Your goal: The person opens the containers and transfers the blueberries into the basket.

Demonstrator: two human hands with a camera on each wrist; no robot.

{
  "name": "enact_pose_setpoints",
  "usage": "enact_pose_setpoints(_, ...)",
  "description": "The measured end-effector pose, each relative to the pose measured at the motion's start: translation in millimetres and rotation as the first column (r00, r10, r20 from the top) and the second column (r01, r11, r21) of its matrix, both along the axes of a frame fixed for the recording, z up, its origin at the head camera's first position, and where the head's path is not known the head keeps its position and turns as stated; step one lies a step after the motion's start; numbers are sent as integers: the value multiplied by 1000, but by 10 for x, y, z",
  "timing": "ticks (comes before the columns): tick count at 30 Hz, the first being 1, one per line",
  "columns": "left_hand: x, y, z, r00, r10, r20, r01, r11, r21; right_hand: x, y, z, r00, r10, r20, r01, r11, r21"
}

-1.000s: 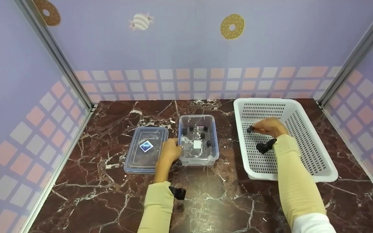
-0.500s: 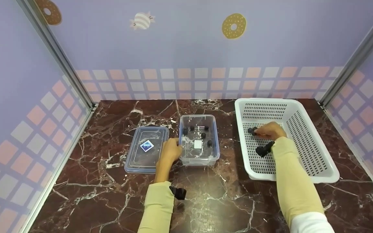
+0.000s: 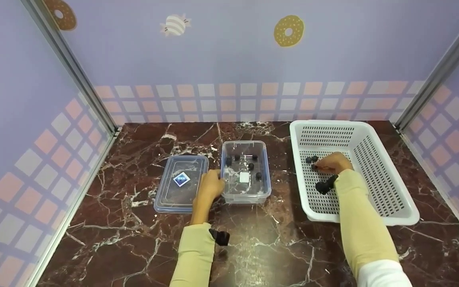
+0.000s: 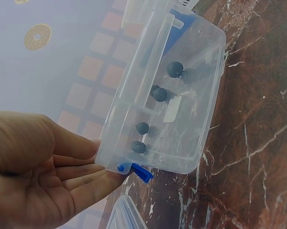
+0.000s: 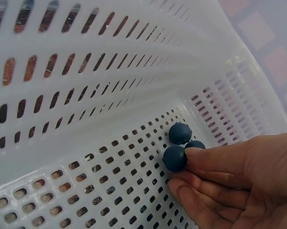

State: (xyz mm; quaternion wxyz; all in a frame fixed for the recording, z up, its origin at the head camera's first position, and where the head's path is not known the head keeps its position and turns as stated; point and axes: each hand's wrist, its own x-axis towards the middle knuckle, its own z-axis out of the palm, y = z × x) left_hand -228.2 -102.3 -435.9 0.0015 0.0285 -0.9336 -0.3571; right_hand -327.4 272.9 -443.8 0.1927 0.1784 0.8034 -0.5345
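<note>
My left hand (image 3: 210, 184) holds a clear plastic food box (image 4: 196, 138) by its left side, thumb at the rim and fingers under a blue latch (image 4: 142, 172). Several dark blueberries (image 4: 175, 69) and a white square (image 3: 244, 177) show in the box. Over at the right, my right hand (image 3: 334, 162) reaches into a white slotted basket (image 3: 355, 126). Its thumb and fingers pinch a blueberry (image 5: 174, 158) close above the basket floor. Two more blueberries lie right beside it, one of them (image 5: 180, 133) just beyond and the other partly hidden by the fingers.
Left of the box lies its clear lid (image 3: 169, 195) with a blue edge and a blue-and-white diamond label (image 3: 181, 179). Everything stands on a dark red marbled tabletop (image 3: 269, 247). Patterned wall panels (image 3: 229, 59) enclose the back and both sides.
My right hand has lowered and drawn slightly nearer inside the basket, with more blueberries now showing beside its fingertips. The left hand keeps its hold on the box.
</note>
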Motion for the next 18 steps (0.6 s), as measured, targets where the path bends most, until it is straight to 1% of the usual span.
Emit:
enact_pose_setpoints(8, 8, 6, 21, 1000, 1, -20, -2, 1000, -28, 11, 19, 16, 1000, 25, 8, -25, 1000, -8)
enact_pose_setpoints(10, 4, 8, 15, 1000, 7, -10, -7, 1000, -20, 21, 19, 29, 1000, 28, 9, -28, 1000, -13)
enact_pose_setpoints(14, 8, 10, 16, 1000, 13, 10, -13, 1000, 16, 38, 11, 71, 999, 38, 11, -38, 999, 8)
enact_pose_setpoints(18, 14, 11, 18, 1000, 9, 4, -9, 1000, 21, 42, 9, 147, 999, 45, 0, -45, 999, 29)
